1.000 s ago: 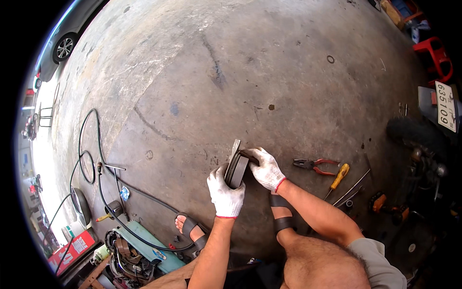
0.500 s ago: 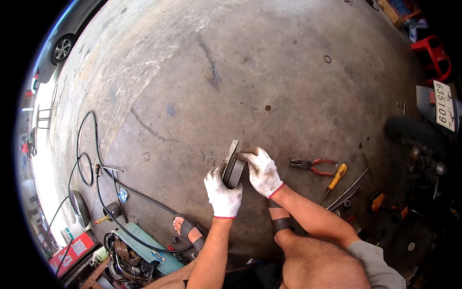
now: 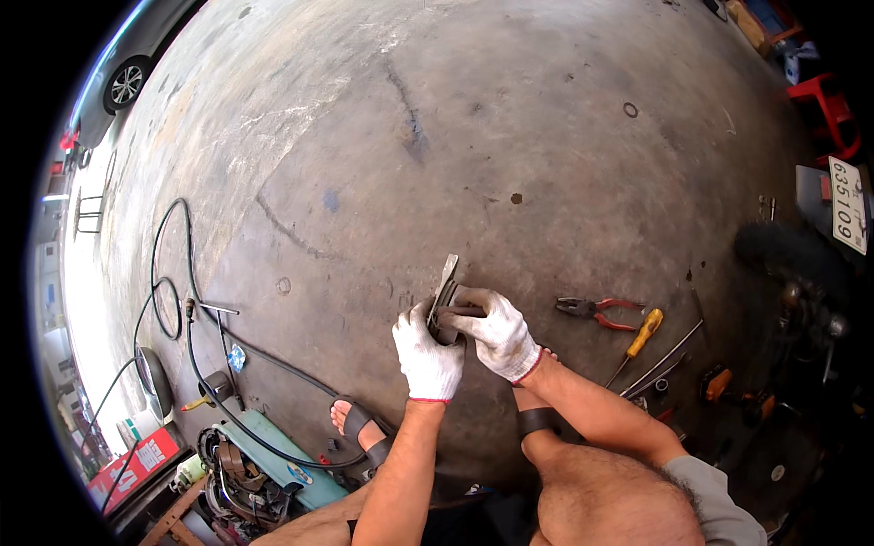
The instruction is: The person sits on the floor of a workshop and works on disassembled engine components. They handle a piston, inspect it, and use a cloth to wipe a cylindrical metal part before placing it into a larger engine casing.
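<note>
In front of my knees, both white-gloved hands hold a brake pad (image 3: pixel 446 289), a dark flat block with a pale metal strip sticking out at its far end. My left hand (image 3: pixel 425 353) is closed round its near left side. My right hand (image 3: pixel 492 329) grips it from the right, fingers bent across the top of it. Much of the part is hidden behind the gloves. Nearest to the right arm lie pliers (image 3: pixel 601 311) with red handles and a screwdriver (image 3: pixel 645 333) with a yellow handle, both on the concrete floor.
A black hose (image 3: pixel 193 337) loops across the floor at left, near a teal panel (image 3: pixel 273 455) and a red box (image 3: pixel 141 469). At right stand a dark motorcycle tyre (image 3: pixel 783 255) and a red stool (image 3: pixel 828 114). A parked car (image 3: pixel 114 86) is far left.
My right hand has shifted from the pad's far right edge to wrap over its top, covering the grey block face. The pad is turned more edge-on.
</note>
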The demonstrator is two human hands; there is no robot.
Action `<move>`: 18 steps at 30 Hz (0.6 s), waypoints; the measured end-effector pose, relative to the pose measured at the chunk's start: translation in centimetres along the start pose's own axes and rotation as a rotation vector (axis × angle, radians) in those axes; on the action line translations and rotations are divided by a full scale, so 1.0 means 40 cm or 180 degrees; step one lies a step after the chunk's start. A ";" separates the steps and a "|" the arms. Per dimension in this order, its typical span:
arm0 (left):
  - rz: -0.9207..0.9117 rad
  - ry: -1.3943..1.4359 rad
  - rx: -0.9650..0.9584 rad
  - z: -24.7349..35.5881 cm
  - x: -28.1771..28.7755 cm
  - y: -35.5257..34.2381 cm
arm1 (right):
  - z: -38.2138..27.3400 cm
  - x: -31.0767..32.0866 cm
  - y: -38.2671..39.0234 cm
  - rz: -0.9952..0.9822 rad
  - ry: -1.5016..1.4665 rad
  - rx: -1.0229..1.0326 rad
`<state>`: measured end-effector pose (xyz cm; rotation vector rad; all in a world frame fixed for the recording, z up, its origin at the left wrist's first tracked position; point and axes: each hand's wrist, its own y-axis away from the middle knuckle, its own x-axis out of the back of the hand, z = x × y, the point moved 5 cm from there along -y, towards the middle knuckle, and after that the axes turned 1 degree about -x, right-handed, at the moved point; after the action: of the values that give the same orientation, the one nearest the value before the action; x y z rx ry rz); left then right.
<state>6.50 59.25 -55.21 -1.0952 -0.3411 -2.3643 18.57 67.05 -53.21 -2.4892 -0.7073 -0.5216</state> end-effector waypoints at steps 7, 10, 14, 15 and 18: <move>-0.0019 -0.0047 0.0049 0.007 -0.002 -0.005 | 0.035 0.002 0.029 -0.0076 0.0320 -0.0220; 0.0040 -0.0026 0.0023 0.000 0.003 -0.004 | 0.060 0.010 0.023 -0.0014 0.0399 -0.0527; 0.0100 0.0078 0.0058 -0.023 -0.006 0.001 | -0.018 0.002 0.022 -0.0318 0.0176 -0.0277; 0.0063 -0.0060 -0.0002 0.004 -0.002 -0.002 | 0.018 0.003 0.017 -0.0102 0.0273 -0.0394; 0.0084 -0.0094 -0.0028 -0.001 -0.001 -0.008 | 0.017 -0.005 0.017 -0.0013 0.0317 -0.0404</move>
<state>6.32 59.53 -55.28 -1.1326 -0.3251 -2.3306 18.96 66.88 -54.09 -2.5582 -0.6589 -0.7070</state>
